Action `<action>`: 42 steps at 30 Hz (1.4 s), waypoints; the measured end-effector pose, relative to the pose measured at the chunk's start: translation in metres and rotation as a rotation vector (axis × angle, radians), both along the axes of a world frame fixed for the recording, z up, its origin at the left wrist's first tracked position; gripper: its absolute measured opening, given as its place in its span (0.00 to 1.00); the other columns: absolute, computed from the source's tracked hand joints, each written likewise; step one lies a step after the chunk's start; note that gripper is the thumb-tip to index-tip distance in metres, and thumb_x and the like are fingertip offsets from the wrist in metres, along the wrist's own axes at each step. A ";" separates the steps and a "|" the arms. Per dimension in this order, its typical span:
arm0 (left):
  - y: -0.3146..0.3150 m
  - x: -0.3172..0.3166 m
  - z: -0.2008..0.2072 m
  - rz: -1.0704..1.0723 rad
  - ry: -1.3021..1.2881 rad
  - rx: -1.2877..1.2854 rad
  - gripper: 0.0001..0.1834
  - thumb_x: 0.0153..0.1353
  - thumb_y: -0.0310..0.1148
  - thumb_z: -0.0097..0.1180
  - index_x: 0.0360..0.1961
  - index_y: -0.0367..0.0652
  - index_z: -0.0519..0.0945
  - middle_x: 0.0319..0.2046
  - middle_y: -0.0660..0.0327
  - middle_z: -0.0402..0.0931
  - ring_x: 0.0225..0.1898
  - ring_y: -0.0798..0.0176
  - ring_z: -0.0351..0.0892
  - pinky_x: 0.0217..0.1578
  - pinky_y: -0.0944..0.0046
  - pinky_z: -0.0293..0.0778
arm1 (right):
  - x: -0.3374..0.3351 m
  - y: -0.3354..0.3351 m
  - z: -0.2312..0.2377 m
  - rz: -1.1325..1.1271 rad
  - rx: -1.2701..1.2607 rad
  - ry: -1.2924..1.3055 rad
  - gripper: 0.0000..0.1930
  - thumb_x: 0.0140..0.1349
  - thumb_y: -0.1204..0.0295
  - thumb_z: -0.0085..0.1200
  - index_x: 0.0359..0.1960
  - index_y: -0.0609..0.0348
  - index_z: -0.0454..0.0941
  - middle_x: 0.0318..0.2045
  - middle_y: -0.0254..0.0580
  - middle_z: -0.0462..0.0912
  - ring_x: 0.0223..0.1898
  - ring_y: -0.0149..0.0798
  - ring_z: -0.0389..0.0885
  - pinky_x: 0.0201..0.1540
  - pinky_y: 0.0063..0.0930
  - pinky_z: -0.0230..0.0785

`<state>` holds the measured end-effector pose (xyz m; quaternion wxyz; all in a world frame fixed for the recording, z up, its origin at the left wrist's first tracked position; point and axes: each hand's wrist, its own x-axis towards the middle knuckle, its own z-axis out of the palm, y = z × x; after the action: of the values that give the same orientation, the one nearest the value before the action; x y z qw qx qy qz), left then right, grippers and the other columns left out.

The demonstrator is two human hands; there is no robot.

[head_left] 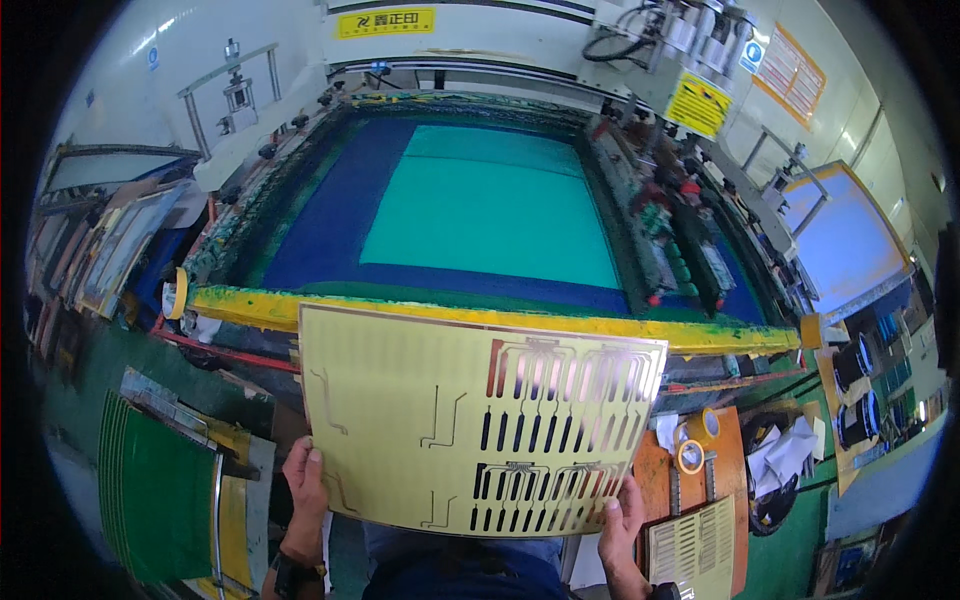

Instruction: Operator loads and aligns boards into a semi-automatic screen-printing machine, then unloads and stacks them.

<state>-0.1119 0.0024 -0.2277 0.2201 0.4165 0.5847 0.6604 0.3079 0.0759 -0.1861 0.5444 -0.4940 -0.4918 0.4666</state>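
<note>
Between my two hands I hold up a pale yellow circuit board panel (400,400) with rows of copper-coloured and dark slots on its right half. My left hand (305,482) grips its lower left edge, thumb on the face. At the lower right corner, my right hand (622,515) pinches the edge in the same way. The panel is tilted toward me, in front of a screen printing frame (500,322) with a yellow-taped front edge. Inside that frame the mesh (490,220) shows a teal area bordered by dark blue.
A squeegee carriage (680,220) sits at the frame's right. Green panels (150,490) stand in a rack at lower left. An orange board (655,465) at lower right bears tape rolls (690,457) and another patterned panel (690,545). A bin with crumpled paper (785,460) stands beside it.
</note>
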 end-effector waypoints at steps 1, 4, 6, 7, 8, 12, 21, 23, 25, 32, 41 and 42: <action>-0.008 -0.003 0.004 0.040 0.051 -0.012 0.12 0.67 0.32 0.44 0.43 0.34 0.75 0.37 0.63 0.77 0.38 0.71 0.72 0.42 0.69 0.69 | -0.004 0.002 0.004 0.040 -0.017 0.008 0.24 0.65 0.69 0.49 0.59 0.70 0.63 0.49 0.45 0.76 0.49 0.38 0.74 0.60 0.32 0.59; -0.028 -0.001 0.015 0.070 -0.092 -0.096 0.11 0.66 0.29 0.46 0.44 0.35 0.75 0.38 0.63 0.77 0.39 0.71 0.73 0.43 0.68 0.70 | 0.003 0.002 -0.020 0.001 0.214 -0.383 0.17 0.64 0.71 0.47 0.52 0.70 0.71 0.42 0.44 0.79 0.46 0.41 0.75 0.52 0.34 0.64; -0.017 0.004 -0.012 0.098 -0.035 -0.092 0.11 0.64 0.27 0.47 0.46 0.36 0.75 0.39 0.64 0.77 0.40 0.71 0.74 0.42 0.66 0.71 | 0.014 -0.009 -0.014 -0.006 0.030 -0.412 0.20 0.65 0.66 0.52 0.56 0.62 0.70 0.46 0.44 0.78 0.43 0.42 0.79 0.46 0.32 0.72; -0.009 0.008 -0.015 0.004 0.006 -0.003 0.12 0.64 0.26 0.49 0.47 0.36 0.75 0.39 0.65 0.77 0.40 0.69 0.75 0.42 0.65 0.72 | 0.061 -0.009 -0.074 0.043 -0.068 -0.321 0.21 0.67 0.68 0.49 0.59 0.61 0.65 0.47 0.41 0.76 0.42 0.38 0.77 0.45 0.29 0.72; 0.005 0.010 -0.021 -0.004 0.102 -0.053 0.12 0.65 0.28 0.48 0.47 0.36 0.75 0.38 0.63 0.77 0.39 0.70 0.75 0.40 0.66 0.72 | 0.064 -0.008 -0.064 0.177 -0.143 -0.058 0.17 0.68 0.69 0.47 0.56 0.63 0.68 0.46 0.41 0.76 0.43 0.36 0.76 0.44 0.26 0.71; -0.007 0.013 0.015 0.016 0.239 -0.162 0.12 0.68 0.34 0.46 0.45 0.37 0.75 0.24 0.55 0.72 0.25 0.68 0.75 0.27 0.64 0.69 | 0.032 -0.016 -0.014 0.056 0.121 -0.556 0.19 0.69 0.69 0.46 0.58 0.68 0.70 0.49 0.51 0.77 0.49 0.46 0.73 0.56 0.35 0.62; -0.023 0.006 0.008 0.064 0.249 -0.114 0.10 0.64 0.30 0.48 0.43 0.37 0.75 0.20 0.53 0.70 0.21 0.58 0.76 0.25 0.63 0.69 | 0.034 -0.013 -0.015 0.129 0.018 -0.612 0.17 0.68 0.69 0.46 0.55 0.66 0.74 0.50 0.54 0.77 0.51 0.46 0.74 0.56 0.34 0.63; -0.022 0.007 0.007 0.106 0.285 -0.177 0.11 0.62 0.31 0.49 0.42 0.37 0.76 0.21 0.54 0.72 0.22 0.60 0.77 0.26 0.64 0.70 | 0.042 -0.007 -0.024 0.160 -0.008 -0.638 0.16 0.69 0.69 0.46 0.53 0.66 0.75 0.49 0.54 0.78 0.51 0.45 0.74 0.56 0.34 0.63; -0.017 0.000 -0.025 0.100 0.258 -0.102 0.11 0.62 0.32 0.51 0.42 0.37 0.77 0.23 0.54 0.74 0.23 0.61 0.77 0.27 0.64 0.71 | 0.060 -0.003 -0.038 0.226 0.033 -0.761 0.16 0.69 0.69 0.45 0.52 0.66 0.75 0.49 0.52 0.78 0.51 0.43 0.74 0.54 0.32 0.65; -0.026 0.006 -0.001 0.083 0.212 -0.109 0.16 0.63 0.35 0.45 0.42 0.32 0.76 0.31 0.57 0.79 0.31 0.67 0.76 0.34 0.64 0.72 | 0.032 0.003 -0.037 0.135 0.171 -0.758 0.08 0.59 0.80 0.54 0.39 0.68 0.81 0.31 0.55 0.81 0.34 0.49 0.80 0.38 0.34 0.71; 0.020 0.020 -0.116 0.021 0.326 -0.013 0.15 0.65 0.33 0.42 0.45 0.33 0.74 0.35 0.58 0.76 0.36 0.69 0.73 0.39 0.67 0.69 | 0.060 0.007 -0.129 0.034 0.081 -0.595 0.07 0.68 0.74 0.45 0.37 0.66 0.74 0.30 0.50 0.80 0.33 0.40 0.79 0.36 0.32 0.71; 0.036 0.025 -0.110 -0.026 0.226 -0.019 0.15 0.66 0.32 0.42 0.46 0.33 0.74 0.36 0.58 0.76 0.38 0.68 0.73 0.41 0.66 0.70 | 0.061 0.015 -0.132 0.042 0.082 -0.596 0.07 0.68 0.74 0.45 0.37 0.66 0.74 0.30 0.50 0.80 0.33 0.40 0.79 0.36 0.32 0.71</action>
<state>-0.0869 0.0386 -0.3379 0.1653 0.4939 0.6064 0.6009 0.3686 0.0914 -0.3178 0.3859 -0.5766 -0.6582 0.2919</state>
